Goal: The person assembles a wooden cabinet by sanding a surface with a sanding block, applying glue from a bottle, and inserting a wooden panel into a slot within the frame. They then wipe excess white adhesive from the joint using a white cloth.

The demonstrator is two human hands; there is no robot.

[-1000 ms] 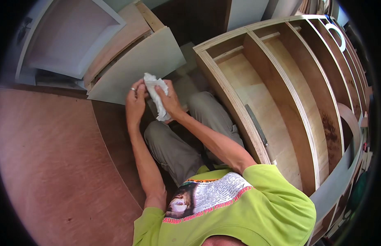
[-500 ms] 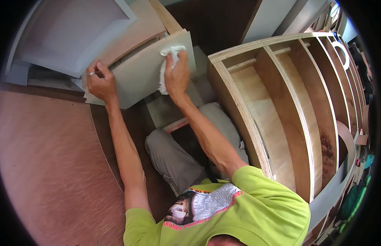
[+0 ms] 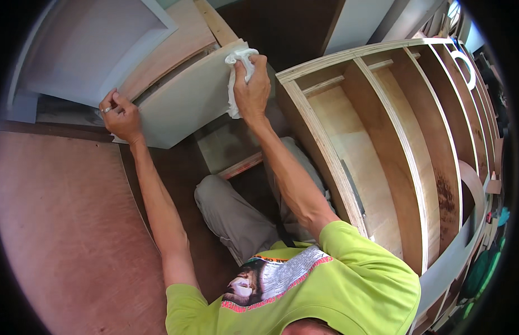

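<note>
A pale, smooth panel stands on edge against a wooden box frame, ahead of me and a little left. At its left end my left hand, with a ring on one finger, is closed over the top corner. My right hand grips a bunched white cloth against the panel's right end. Part of the cloth hangs below my fingers, and it hides that end of the panel.
A reddish-brown board fills the left side. To the right stands a long plywood cabinet frame with several dividers, a white ring near its far end. A grey-white recessed panel is at the upper left.
My right hand has moved with the cloth slightly up and to the right, to the panel's right end. My left hand appears farther left, still at the panel's left corner.
</note>
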